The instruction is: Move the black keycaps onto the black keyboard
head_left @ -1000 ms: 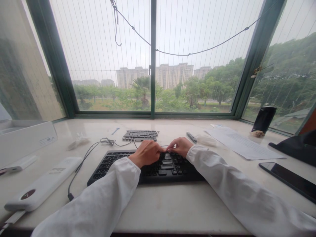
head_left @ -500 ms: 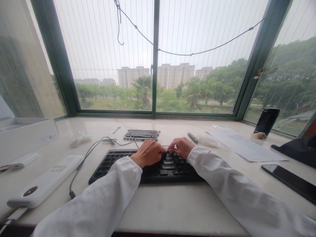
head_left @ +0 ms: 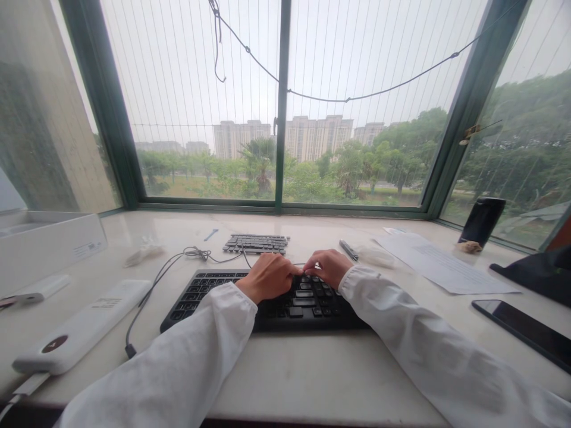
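Note:
A black keyboard [head_left: 307,323] lies flat on the pale sill, with both hands over its upper middle. My left hand [head_left: 270,277] rests on the keys with fingers curled, its thumb side close to the other hand's fingertips. My right hand [head_left: 329,266] is bent in a pinch at the keyboard's top edge; whatever lies between its fingertips is too small or hidden to name. Just behind the keyboard sits a block of loose dark keycaps [head_left: 256,243] set out in rows. A grey cable [head_left: 167,261] runs from behind the keyboard to the left, its plug end toward me.
At left are a white power bank [head_left: 84,327], a white box [head_left: 53,241] and a small plastic bag [head_left: 145,254]. A blue tool [head_left: 211,235] lies farther back. To the right are a dark pen-like object [head_left: 348,249], a paper sheet [head_left: 446,264], a phone [head_left: 526,330] and a dark can-like object [head_left: 482,221].
The camera view has shifted very slightly. Both hands stay in the same place on the keyboard, and nothing else has visibly moved.

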Demonstrator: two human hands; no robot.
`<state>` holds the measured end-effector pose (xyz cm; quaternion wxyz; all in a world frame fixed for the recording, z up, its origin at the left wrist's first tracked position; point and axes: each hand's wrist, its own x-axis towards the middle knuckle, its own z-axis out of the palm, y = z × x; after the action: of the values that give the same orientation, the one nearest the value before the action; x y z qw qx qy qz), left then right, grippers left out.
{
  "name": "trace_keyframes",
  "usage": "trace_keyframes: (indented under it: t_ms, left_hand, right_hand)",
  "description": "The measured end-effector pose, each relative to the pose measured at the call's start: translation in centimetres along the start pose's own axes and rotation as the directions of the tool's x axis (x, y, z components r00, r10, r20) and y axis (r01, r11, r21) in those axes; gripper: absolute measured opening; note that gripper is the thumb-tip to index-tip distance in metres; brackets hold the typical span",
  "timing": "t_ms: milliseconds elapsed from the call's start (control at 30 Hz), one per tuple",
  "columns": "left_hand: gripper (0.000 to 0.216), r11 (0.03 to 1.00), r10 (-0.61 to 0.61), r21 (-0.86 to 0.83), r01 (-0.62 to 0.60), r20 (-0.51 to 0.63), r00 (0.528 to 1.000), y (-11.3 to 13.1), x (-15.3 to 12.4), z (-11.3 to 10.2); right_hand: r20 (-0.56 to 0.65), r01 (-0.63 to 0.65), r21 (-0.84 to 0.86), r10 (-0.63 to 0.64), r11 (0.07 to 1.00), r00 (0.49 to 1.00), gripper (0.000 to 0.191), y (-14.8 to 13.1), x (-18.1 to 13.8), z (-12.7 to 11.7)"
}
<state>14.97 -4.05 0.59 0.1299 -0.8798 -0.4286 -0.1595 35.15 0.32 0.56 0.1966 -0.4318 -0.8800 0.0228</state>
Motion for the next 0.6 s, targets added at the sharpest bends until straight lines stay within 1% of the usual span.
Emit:
trace_keyframes:
  t_ms: [433,600]
  left_hand:
    - [0.033,1.000,0.001,0.007,-0.001,0.016,1.000,0.04,-0.07,-0.20]
    - [0.033,1.000,-0.008,-0.017,0.009,0.030,1.000,0.11,-0.13,-0.29]
  right_hand:
    - [0.009,-0.029,-0.021,0.029,0.999,1.000,0.013,-0.60,-0.21,-0.36]
    - [0.040,-0.064,-0.003,0.064,0.998,0.997,0.012,-0.38,-0.26,-0.33]
